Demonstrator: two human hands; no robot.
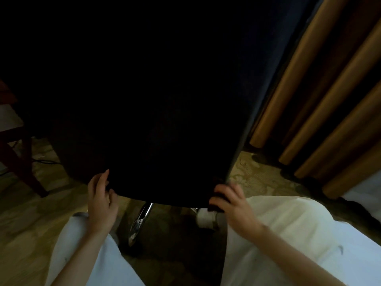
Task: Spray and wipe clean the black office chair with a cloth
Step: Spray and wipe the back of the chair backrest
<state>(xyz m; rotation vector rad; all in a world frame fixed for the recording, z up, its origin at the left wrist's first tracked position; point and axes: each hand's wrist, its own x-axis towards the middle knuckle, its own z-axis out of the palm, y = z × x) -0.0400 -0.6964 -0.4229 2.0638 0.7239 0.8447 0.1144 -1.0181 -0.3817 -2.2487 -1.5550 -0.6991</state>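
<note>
The black office chair (154,100) fills the view from 9 to 1 o'clock, its back matte, dark and smooth; at 7 o'clock my left hand (102,200) grips its curved lower edge, thumb tucked beneath; at 5 o'clock my right hand (235,205) has its fingers (221,191) curled round a dark cloth (215,203) against the chair's lower corner; a shiny chrome leg (140,219) slants below; rounded golden curtain folds (329,100) hang at 2 o'clock above patterned carpet (257,178).

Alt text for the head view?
Two hands meet the lower edge of a black office chair: the left hand grips the edge, the right hand holds a dark cloth at its corner. A chrome chair leg shows below, brown curtains at right.
</note>
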